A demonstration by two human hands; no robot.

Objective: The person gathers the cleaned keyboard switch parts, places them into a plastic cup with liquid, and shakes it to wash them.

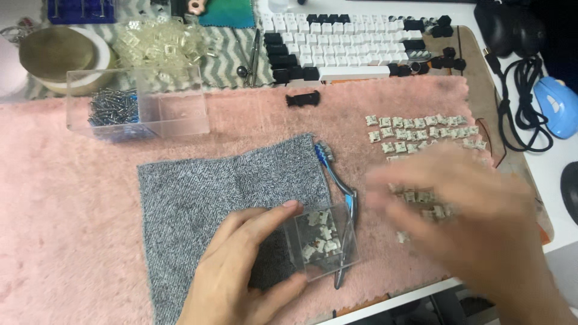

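Our left hand (pixel 241 271) gripped a small clear plastic box (pixel 322 241) of cream keyboard switches on the grey woven cloth (pixel 223 186). Our right hand (pixel 463 210), blurred, hovered spread open above loose switches (pixel 421 129) on the fluffy pink mat (pixel 66 210).

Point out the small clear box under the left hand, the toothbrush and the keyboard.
small clear box (pixel 322 244): head view, on its clear side wall.
toothbrush (pixel 338 180): head view, on the blue handle.
keyboard (pixel 349 45): head view, on the white keys.

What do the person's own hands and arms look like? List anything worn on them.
Both the left hand and the right hand are bare: no gloves, rings or watch visible. No sleeves reach the visible wrists or forearms. The right hand is motion-blurred, so fine detail there cannot be told.
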